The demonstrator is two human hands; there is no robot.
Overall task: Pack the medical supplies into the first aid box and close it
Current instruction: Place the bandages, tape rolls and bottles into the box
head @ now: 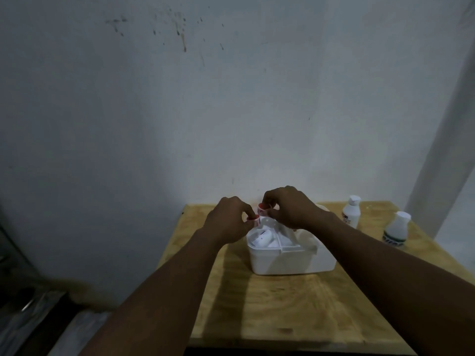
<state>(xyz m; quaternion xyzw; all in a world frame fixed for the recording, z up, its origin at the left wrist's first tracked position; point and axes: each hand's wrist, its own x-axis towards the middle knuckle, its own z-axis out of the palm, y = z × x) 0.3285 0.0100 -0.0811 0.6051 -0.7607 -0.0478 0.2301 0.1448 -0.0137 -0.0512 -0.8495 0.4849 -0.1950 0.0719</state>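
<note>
first aid box (290, 258) — white, open, near the table's (270, 312) far edge, white items inside (blurred). left hand (228, 219) and right hand (290, 209) both pinch a small red-and-white item (259, 214) above its far-left corner. two white bottles (350, 211) upright at the far-right corner.

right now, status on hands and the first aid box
Left hand and right hand both pinching a small red-and-white item over the open first aid box. Two white bottles unpacked on the table. Nothing blocking.
</note>
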